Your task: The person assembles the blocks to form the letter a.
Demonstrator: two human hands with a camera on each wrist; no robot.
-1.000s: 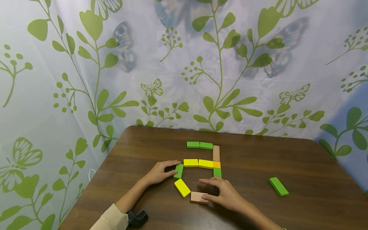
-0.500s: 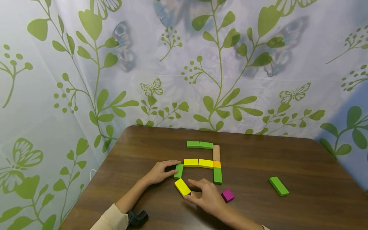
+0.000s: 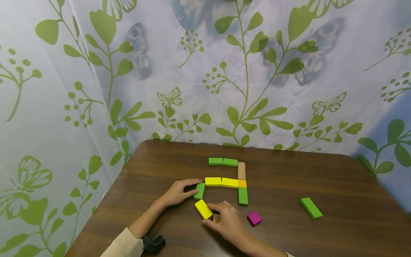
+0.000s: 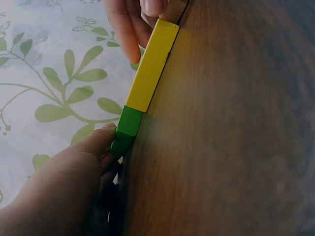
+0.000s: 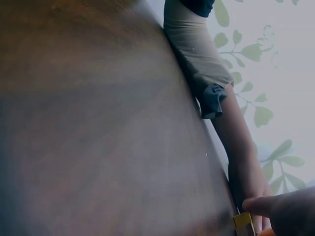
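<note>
Coloured and bare-wood rectangular blocks lie flat in a curved outline. My left hand (image 3: 178, 191) holds a green block (image 3: 199, 191) at the outline's left side, thumb and fingers against it; the left wrist view shows this green block (image 4: 130, 120) end to end with a yellow block (image 4: 153, 69). My right hand (image 3: 227, 219) grips the near end of that yellow block (image 3: 203, 209) between thumb and index finger. Under the same hand lies a bare-wood block (image 3: 217, 218), mostly hidden. The right wrist view catches only part of the yellow block (image 5: 243, 223) beside the fingers.
A purple block (image 3: 254, 218) sits right of my right hand; farther right lies a loose green block (image 3: 311, 208). Two yellow blocks (image 3: 221, 182), an orange one (image 3: 242, 184) and several others form the outline's upper part. A black device (image 3: 154, 244) hangs at my left wrist.
My right hand has slid left from the bare-wood block's right end to the yellow block's near end, uncovering the purple block. My left hand stays put.
</note>
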